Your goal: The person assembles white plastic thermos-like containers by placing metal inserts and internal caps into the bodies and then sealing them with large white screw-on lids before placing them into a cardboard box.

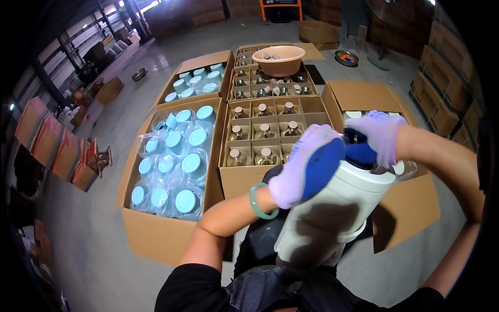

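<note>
Jug (332,213): large, white, tilted, held over lap, just below divided carton (270,140) of small capped bottles. Blue handle (325,166) at jug top.
Left hand (301,166): gloved, grip closed around blue handle.
Right hand (377,135): gloved, grip closed on jug's dark cap (358,138).
Left of carton: box (171,171) of bagged blue-lidded jars.
Risk: tilted jug may slip through gloves if cap releases suddenly; contents could spill onto carton.

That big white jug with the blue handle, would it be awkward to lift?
Probably bulky: the white jug fills both gloved hands, left hand and right hand. Its smooth plastic may slip, and it looks rigid.
</note>
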Available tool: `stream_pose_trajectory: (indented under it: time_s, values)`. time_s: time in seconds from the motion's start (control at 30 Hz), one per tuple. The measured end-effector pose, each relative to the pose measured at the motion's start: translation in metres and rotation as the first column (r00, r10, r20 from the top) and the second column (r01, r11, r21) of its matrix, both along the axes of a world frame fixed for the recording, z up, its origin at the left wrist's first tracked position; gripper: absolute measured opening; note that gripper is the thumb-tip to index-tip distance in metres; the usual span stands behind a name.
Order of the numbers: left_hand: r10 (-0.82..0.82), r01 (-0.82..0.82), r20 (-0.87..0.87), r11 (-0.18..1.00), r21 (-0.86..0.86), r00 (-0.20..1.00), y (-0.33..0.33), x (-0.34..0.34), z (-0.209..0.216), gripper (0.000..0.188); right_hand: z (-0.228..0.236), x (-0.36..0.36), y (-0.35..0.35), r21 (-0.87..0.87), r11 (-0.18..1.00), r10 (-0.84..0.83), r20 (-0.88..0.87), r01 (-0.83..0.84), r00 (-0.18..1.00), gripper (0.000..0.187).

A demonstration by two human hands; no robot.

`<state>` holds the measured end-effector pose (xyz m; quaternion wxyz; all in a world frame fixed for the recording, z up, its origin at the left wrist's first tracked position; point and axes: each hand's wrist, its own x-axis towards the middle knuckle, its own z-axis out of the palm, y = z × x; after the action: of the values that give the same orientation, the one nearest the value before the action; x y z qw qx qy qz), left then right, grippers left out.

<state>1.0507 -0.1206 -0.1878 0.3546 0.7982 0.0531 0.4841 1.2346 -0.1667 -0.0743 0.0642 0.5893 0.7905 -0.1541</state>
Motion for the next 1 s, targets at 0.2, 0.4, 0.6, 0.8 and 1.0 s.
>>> stream_pose_trajectory:
  time_s: [0.2, 0.4, 0.6, 0.8, 1.0]
  values:
    - [-0.313, 0.310, 0.105, 0.950, 0.043, 0.944, 0.003, -0.058, 0.014, 0.019, 0.028, -0.023, -0.020, 0.030, 0.868, 0.461, -0.420, -0.496, 0.782, 0.030]
    - [-0.350, 0.371, 0.176, 0.923, -0.105, 0.920, -0.010, -0.083, 0.016, 0.024, 0.039, -0.051, -0.023, 0.076, 0.769, 0.635, -0.209, -0.635, 0.744, 0.046]
    - [-0.177, 0.217, 0.195, 0.953, -0.210, 0.965, -0.010, -0.070, 0.009, 0.024, 0.019, -0.054, -0.030, 0.151, 0.911, 0.391, -0.018, -0.384, 0.920, 0.035]
    - [0.294, -0.294, -0.016, 0.947, -0.126, 0.956, 0.012, -0.009, -0.019, 0.021, -0.028, -0.016, 0.025, -0.009, 0.999, -0.044, 0.084, 0.045, 0.996, 0.047]
    - [0.252, -0.248, 0.097, 0.967, -0.058, 0.963, 0.049, -0.001, -0.047, 0.015, -0.073, 0.041, 0.019, 0.058, 0.875, -0.209, -0.851, 0.481, 0.482, 0.031]
